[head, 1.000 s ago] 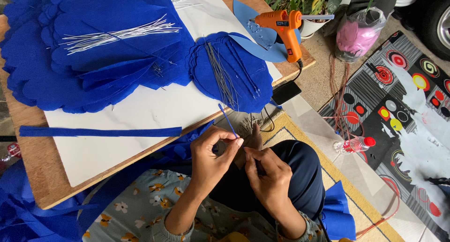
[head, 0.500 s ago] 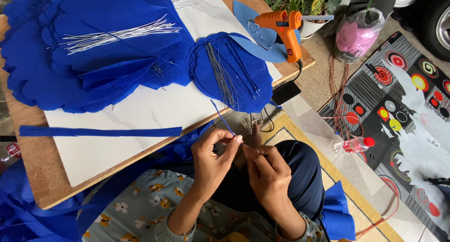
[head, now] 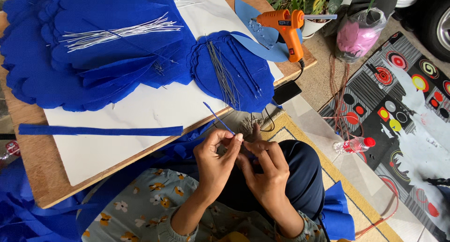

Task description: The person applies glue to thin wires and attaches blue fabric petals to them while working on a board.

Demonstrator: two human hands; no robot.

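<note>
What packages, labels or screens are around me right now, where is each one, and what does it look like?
Plastic bottle: lying on the floor to the right, clear, red cap, red label band.
Plastic bag: top right by the plants, clear, bulging with pink stuff.
Phone: at the board's right edge, flat black rectangle, dark screen.

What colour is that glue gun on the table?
The glue gun is orange with a black cord, seen in the head view.

A dark, flat rectangular phone screen point(head: 287, 92) lies at the desk's point(head: 33, 162) right edge; right of it, on the floor, a clear bottle point(head: 352, 145) bears a red label.
</note>
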